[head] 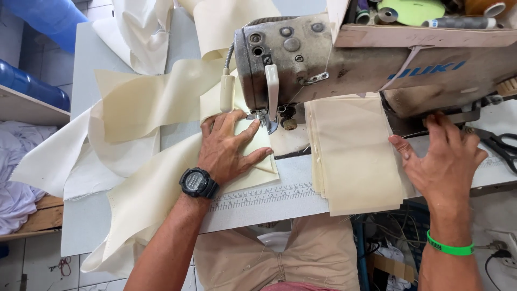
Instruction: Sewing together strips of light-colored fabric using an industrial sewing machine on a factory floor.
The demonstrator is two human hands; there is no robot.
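Head view only. Left hand (pixel 229 148) lies flat, palm down, on a folded cream fabric piece (pixel 257 161), fingers (pixel 253 132) spread and pressing it to the bench (pixel 291 202). Fingertips point far and right, toward the presser foot (pixel 264 116) of the sewing machine (pixel 323 59). The foot sits just beyond and to the right of the index fingertip, very close, near touching. The fabric's far edge is at the foot. The long strip of the same cream fabric (pixel 140 194) trails off to the near left, over the bench edge, so its long axis runs from near left to the needle area. More cream strips pile at far left behind the machine.

Right hand (pixel 447 156) is well right, palm down, fingers spread loosely, thumb toward the left. It rests at the right edge of a stack of cream cut pieces (pixel 355 156); the thumb touches or just overlaps the stack edge, and the other fingers lie beyond it near the machine base. It grips nothing. The stack's long axis runs near to far.

Left hand is clearly the nearer one to the foot and needle. Wrist straight, forearm coming in from near, black watch (pixel 198 183) on it. Right wrist has a green band (pixel 449 249). Black scissors (pixel 503 145) lie far right, apart from the right hand.
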